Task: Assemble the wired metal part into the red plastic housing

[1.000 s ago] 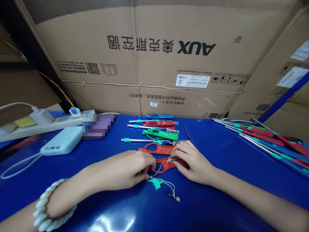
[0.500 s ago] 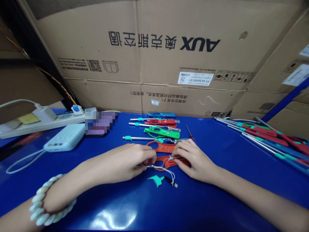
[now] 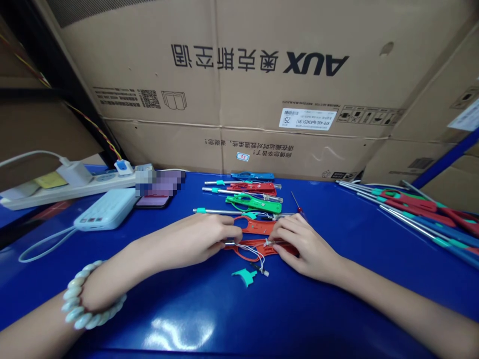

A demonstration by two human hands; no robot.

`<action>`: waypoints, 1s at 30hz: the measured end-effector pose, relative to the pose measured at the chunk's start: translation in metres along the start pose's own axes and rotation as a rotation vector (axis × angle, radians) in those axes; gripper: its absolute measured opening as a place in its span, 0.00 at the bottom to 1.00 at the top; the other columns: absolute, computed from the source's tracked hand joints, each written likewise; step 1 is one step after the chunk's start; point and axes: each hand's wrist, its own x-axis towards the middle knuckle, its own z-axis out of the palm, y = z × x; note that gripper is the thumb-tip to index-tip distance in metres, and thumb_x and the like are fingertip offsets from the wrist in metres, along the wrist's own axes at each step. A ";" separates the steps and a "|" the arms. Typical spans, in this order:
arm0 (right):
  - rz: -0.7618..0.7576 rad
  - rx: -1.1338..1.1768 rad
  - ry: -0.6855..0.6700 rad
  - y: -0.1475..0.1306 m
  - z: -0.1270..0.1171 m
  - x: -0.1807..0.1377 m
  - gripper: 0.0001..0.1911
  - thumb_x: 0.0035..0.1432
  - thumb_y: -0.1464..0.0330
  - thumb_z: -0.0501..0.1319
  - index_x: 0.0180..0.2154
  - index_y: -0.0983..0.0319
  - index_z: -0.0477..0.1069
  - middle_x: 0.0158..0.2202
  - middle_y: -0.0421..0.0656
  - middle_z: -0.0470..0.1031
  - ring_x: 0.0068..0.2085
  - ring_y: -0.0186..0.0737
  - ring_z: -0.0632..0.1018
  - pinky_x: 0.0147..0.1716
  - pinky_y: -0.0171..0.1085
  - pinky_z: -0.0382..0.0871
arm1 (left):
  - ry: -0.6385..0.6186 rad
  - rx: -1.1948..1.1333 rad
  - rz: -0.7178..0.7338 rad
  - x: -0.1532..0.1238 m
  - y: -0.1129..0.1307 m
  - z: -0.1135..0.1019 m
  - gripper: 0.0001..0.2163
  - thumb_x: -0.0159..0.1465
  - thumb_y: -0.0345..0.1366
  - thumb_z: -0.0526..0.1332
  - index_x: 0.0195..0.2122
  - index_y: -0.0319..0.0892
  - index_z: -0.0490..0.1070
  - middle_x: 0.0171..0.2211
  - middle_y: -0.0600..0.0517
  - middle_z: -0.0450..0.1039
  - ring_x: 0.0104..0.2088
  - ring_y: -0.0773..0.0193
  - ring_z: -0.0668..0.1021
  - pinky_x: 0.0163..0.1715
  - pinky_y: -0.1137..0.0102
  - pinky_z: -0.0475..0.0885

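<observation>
My left hand pinches the end of a short metal tube, and thin white wires trail from it. My right hand has its fingers closed over the right part of an orange lighter casing half; a small white fitting shows by its fingertips, the rest hidden. Just behind lies another orange casing half. The wires run down to a small black and white part. Next to it on the blue table is a loose teal trigger piece.
Behind the hands lie a green casing, a red casing, a blue casing and several metal rods. A screwdriver is beyond my right hand. Several long lighters lie right. A power bank, phone and power strip sit left.
My left hand has moved slightly up with the metal tube, toward the orange casing. The wires and the black and white part have shifted closer to it. My right hand stays on the casing.
</observation>
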 end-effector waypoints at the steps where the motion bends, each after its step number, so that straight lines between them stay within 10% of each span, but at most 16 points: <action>1: -0.001 0.001 0.004 0.000 0.000 0.000 0.07 0.62 0.73 0.52 0.37 0.62 0.68 0.35 0.44 0.71 0.38 0.40 0.70 0.40 0.41 0.59 | -0.001 0.002 -0.003 0.000 0.000 -0.001 0.11 0.62 0.21 0.53 0.37 0.44 0.69 0.36 0.52 0.70 0.37 0.62 0.75 0.33 0.72 0.65; 30: -0.011 0.028 0.007 0.004 0.003 -0.001 0.04 0.62 0.73 0.53 0.35 0.62 0.66 0.33 0.43 0.71 0.37 0.40 0.69 0.39 0.41 0.61 | 0.014 0.063 0.013 0.005 -0.013 0.008 0.10 0.62 0.21 0.54 0.37 0.42 0.69 0.36 0.51 0.70 0.36 0.62 0.75 0.32 0.72 0.66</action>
